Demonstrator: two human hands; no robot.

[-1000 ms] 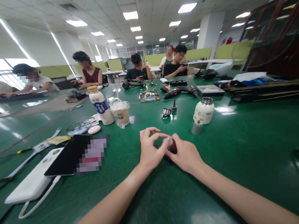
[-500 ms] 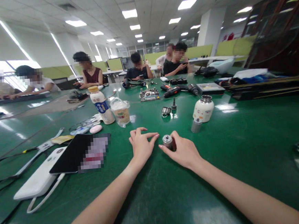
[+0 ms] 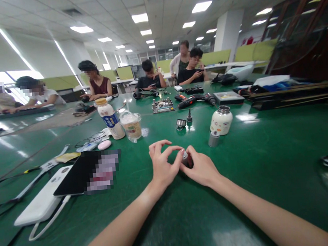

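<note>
A small silvery metal cylinder (image 3: 185, 158) stands on the green table (image 3: 177, 224), partly covered by my fingers. My right hand (image 3: 200, 165) is wrapped round it from the right. From the left, my left hand (image 3: 165, 162) reaches over with thumb and index finger at the cylinder's top; its other fingers are curled away. Beyond the hands are a metal ring-like part (image 3: 180, 124) and a dark upright fitting (image 3: 189, 116). A grey cylinder (image 3: 213, 138) stands just in front of a white flask (image 3: 221, 120).
At left lie a white power bank (image 3: 42, 199), a dark tablet (image 3: 74, 175) and a pink oval case (image 3: 104, 144). A bottle (image 3: 111, 121) and a bagged cup (image 3: 131, 126) stand behind. Farther back are a circuit board (image 3: 163, 105), power drills (image 3: 194, 99) and several seated people.
My left hand has moved right, and its thumb and index finger have come onto the metal cylinder. My right thumb has closed in against it. A person at the back has risen higher.
</note>
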